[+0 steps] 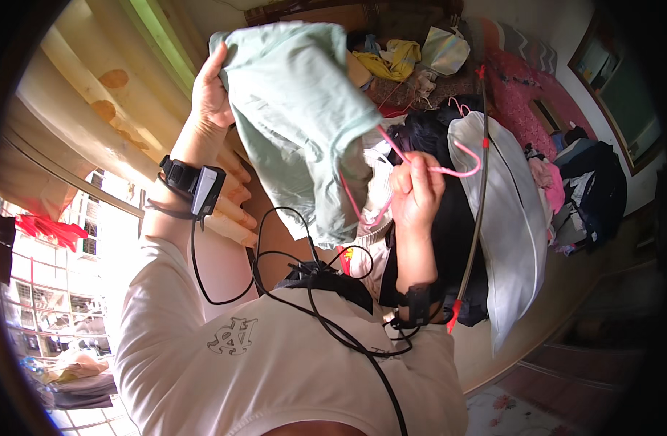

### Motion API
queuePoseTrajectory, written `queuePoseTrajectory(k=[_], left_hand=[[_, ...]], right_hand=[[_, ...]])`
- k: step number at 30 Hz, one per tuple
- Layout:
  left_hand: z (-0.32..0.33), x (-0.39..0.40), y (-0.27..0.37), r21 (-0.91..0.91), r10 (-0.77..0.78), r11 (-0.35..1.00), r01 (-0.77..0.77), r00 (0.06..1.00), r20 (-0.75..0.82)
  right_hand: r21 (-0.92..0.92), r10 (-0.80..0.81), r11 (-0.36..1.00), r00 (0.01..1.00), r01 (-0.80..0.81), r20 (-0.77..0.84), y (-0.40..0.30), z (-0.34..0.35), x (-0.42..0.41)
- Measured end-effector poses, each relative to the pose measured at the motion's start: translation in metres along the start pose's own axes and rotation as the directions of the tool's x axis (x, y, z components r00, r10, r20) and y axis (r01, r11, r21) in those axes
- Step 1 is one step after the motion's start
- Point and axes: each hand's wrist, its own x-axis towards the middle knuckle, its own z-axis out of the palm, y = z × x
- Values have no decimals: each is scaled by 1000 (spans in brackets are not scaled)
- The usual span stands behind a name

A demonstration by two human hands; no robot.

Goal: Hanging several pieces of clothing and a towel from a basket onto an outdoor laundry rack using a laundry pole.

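Observation:
My left hand [213, 90] is raised at the upper left, its fingers gripping the edge of a pale mint-green garment [290, 98]. The cloth hangs down in loose folds between my two hands. In my right hand [418, 188] is a pink clothes hanger [457, 173], with its hook pointing to the right. One arm of the hanger reaches the garment's edge, and part of it is hidden by the cloth. A lower stretch of the pink hanger shows below, beside the fabric.
A thin rod with red ends [481, 201] crosses right of my right hand. Near it hang a light grey-white garment [510, 218] and dark clothes [458, 234]. Piled clothes [589, 191] lie farther right. A yellow cloth [396, 60] lies behind. Curtains [115, 98] hang left. Black cables [333, 327] cross my chest.

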Motion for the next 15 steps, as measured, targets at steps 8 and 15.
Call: queuePoseTrajectory(k=[8, 15], left_hand=[[-14, -17, -2, 907, 468, 343, -245, 882, 61], [45, -9, 5, 936, -642, 115, -331, 695, 325]], right_hand=[[-621, -173, 737, 963, 266, 208, -47, 9, 14], [-741, -32, 648, 979, 175, 204, -65, 14, 28]])
